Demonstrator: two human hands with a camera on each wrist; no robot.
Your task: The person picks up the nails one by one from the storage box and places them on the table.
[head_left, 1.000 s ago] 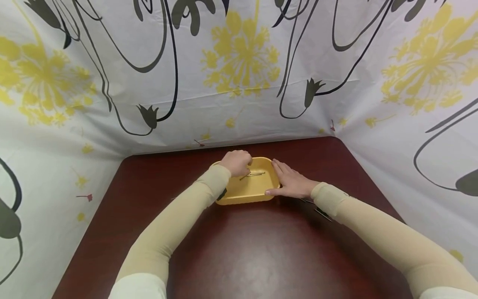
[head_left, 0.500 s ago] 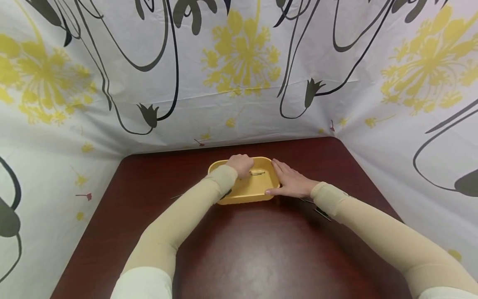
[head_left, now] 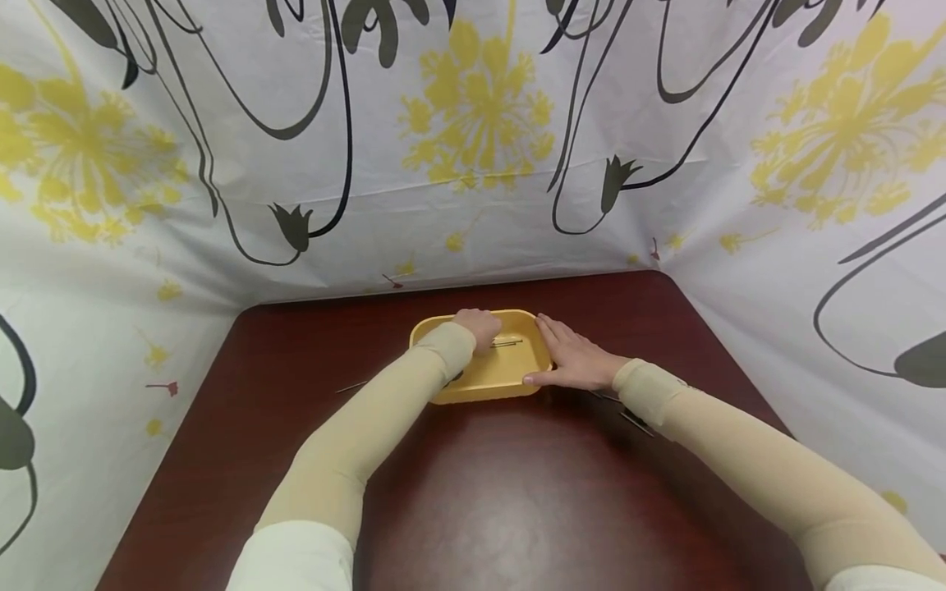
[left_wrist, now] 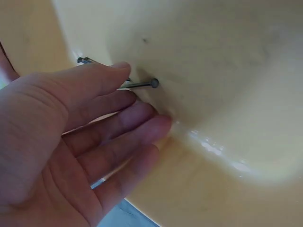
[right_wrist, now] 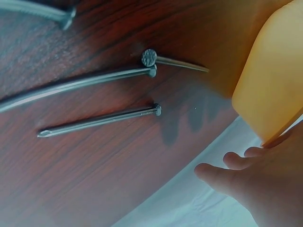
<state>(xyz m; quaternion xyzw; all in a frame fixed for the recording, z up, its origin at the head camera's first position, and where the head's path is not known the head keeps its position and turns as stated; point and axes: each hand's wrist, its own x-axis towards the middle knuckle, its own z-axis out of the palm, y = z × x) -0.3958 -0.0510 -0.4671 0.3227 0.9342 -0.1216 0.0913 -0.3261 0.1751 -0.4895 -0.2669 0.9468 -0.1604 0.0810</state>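
One nail (left_wrist: 142,85) is lying in the gap between thumb (left_wrist: 102,78) and forefinger of the left hand (head_left: 479,330), head pointing away from the palm, inside the yellow tray (head_left: 491,392). Left hand: thumb and forefinger are standing a narrow gap apart, the remaining fingers bending loosely beside the tray's inner surface; whether the nail is being pinched, the views are not making clear. Two further heads (left_wrist: 84,60) are showing just beyond the thumb, also within the tray. Right hand (head_left: 580,359): fingers are lying straight along the tray's right end, thumb spreading toward the near corner; it is touching the tray with no nail in its hold. Four nails (right_wrist: 99,123) are lying on the dark red table (head_left: 480,492), near the right wrist and outside the tray. One lone nail (head_left: 351,386) is lying left of the tray, beside the left sleeve (head_left: 392,406). Patterned cloth (head_left: 480,230) is hanging behind the table.
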